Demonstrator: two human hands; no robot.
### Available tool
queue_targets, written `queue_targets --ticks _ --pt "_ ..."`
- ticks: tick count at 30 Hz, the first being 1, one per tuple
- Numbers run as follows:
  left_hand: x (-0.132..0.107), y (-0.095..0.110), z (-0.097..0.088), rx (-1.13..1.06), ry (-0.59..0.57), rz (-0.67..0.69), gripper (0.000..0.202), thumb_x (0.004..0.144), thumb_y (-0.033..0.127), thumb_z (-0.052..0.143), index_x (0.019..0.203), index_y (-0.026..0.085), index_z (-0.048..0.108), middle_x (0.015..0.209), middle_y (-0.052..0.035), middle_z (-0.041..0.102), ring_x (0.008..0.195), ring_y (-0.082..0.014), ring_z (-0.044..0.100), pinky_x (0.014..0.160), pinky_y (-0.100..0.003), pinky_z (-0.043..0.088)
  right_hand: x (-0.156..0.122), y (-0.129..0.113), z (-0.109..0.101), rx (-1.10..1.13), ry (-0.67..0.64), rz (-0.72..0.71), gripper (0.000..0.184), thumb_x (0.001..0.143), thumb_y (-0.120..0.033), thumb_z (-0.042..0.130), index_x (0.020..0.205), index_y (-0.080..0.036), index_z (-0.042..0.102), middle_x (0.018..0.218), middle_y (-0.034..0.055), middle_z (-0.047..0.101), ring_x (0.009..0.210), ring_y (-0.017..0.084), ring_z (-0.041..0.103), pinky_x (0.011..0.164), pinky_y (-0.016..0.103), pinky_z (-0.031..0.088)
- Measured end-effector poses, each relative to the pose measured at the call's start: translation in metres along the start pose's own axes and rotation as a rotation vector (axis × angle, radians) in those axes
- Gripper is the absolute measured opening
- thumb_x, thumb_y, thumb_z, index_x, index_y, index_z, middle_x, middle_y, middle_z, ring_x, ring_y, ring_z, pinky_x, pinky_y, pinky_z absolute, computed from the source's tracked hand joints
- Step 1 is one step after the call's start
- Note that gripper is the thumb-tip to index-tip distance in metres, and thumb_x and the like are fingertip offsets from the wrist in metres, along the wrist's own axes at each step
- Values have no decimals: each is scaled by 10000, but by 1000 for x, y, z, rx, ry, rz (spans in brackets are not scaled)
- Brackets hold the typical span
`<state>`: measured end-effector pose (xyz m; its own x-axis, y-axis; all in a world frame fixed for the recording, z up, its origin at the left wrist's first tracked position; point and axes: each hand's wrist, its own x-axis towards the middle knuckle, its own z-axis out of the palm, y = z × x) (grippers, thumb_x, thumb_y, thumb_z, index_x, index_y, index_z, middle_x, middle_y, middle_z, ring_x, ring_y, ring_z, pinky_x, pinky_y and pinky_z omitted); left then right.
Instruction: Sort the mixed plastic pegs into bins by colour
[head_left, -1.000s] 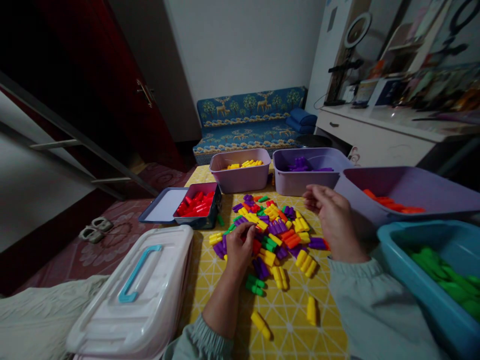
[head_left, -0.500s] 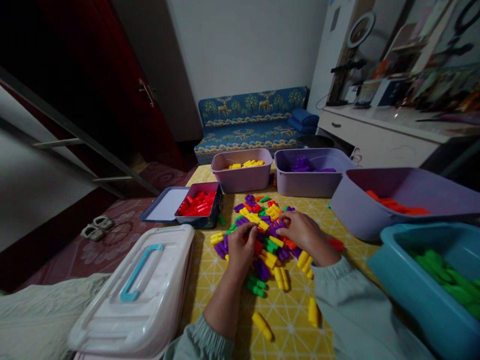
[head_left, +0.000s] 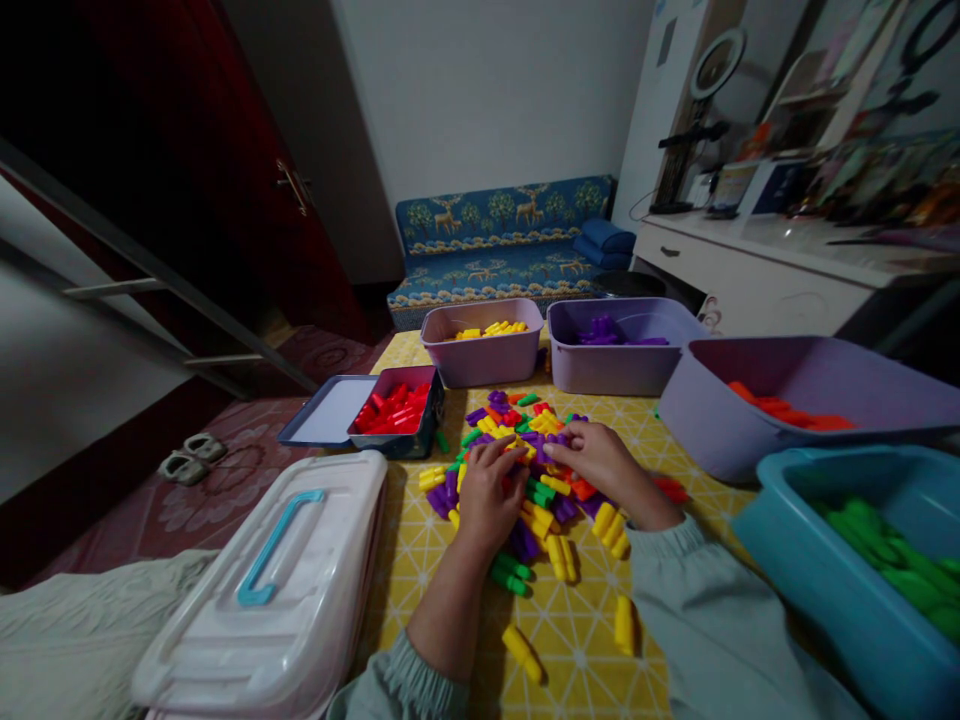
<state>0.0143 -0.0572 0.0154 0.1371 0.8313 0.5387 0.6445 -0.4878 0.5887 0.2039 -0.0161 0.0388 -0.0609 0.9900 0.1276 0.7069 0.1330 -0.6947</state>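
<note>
A heap of plastic building blocks (head_left: 541,518) in yellow, purple, green, red and orange lies on the table before me. My left hand (head_left: 489,492) is over the heap's left part, fingers bent and thumb apart from them; red and yellow blocks lie close beneath, and no held block shows. On the heap's right side, my right hand (head_left: 598,458) has its thumb and fingertips closed at a purple block (head_left: 553,441), partly hidden by the fingers. Yellow blocks (head_left: 611,528) lie under the right wrist, and green blocks (head_left: 511,574) near the left wrist.
Around the heap stand a tin of red blocks (head_left: 436,420), a pink bin (head_left: 487,370) with yellow ones, a purple bin (head_left: 622,372) with purple ones, a lilac bin (head_left: 712,430) with orange ones and a blue bin (head_left: 810,540) with green ones. A white lidded box (head_left: 202,570) is left.
My left hand has moved slightly up and right over the heap, its fingers reaching out from a closer pinch. The right hand has shifted slightly left, staying at the purple blocks.
</note>
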Motion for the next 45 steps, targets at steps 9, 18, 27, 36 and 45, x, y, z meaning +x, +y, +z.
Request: queue_targets --ticks 9,18,27,36,45 --pt "-1 1 4 29 73 -47 81 819 153 622 871 196 666 950 -63 627 921 -200 588 813 -343 494 -3 -18 19 -22 171 -255 86 778 -256 629 822 -185 649 1180 98 657 1121 226 595 976 352 445" --pt "-1 2 3 13 83 -111 68 800 143 628 816 198 664 898 -43 604 867 -176 592 781 -304 492 -10 -30 20 -359 -38 -225 229 868 -314 561 1004 -189 697 1126 94 674 1033 230 628 856 314 467" --pt "-2 0 3 -41 61 -133 122 815 159 620 898 212 693 990 -57 632 921 -187 630 791 -311 522 -10 -30 6 -307 -88 -173 165 814 -331 623 872 -222 732 915 71 725 871 210 656 724 276 434" --pt "-2 0 3 -60 56 -172 149 866 231 597 951 211 717 1074 -84 641 950 -201 647 822 -338 535 -6 -19 11 -42 -34 -180 169 780 -310 613 732 -173 700 791 51 699 762 177 617 693 262 435" --pt "1 -2 -1 -240 150 -161 268 958 271 452 959 174 701 1056 -92 660 1022 -197 626 924 -356 503 -15 -39 16 306 -174 -217 115 756 -256 638 731 -157 692 817 37 709 815 181 629 766 266 473"
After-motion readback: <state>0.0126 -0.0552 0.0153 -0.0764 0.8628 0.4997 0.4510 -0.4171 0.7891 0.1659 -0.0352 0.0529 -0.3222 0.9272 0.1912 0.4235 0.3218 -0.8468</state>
